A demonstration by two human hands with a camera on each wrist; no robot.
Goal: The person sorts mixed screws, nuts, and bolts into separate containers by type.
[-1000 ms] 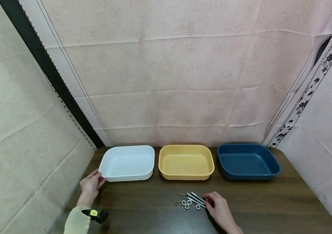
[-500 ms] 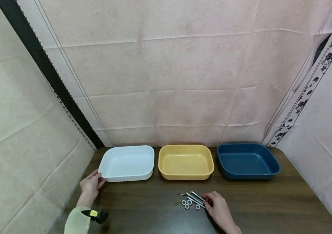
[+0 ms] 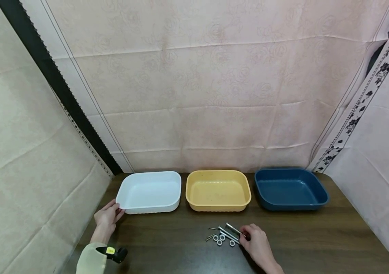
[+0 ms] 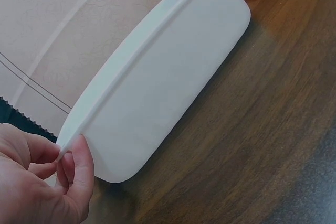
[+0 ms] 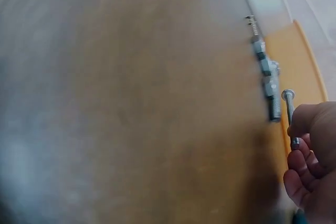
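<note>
My left hand pinches the front left corner of the white tray between thumb and fingers; the left wrist view shows the thumb at the rim. My right hand pinches a long bolt near its threaded end, its round head pointing away from the fingers. Beside that hand lies a small pile on the table: more long bolts, several hex nuts and a few thin screws.
A yellow tray stands in the middle of the row and a dark blue tray at the right. The brown table ends at fabric-covered walls on the back and both sides.
The right hand's bolt has been raised at its head and drawn slightly apart from the other bolts. The left hand stays on the white tray's corner.
</note>
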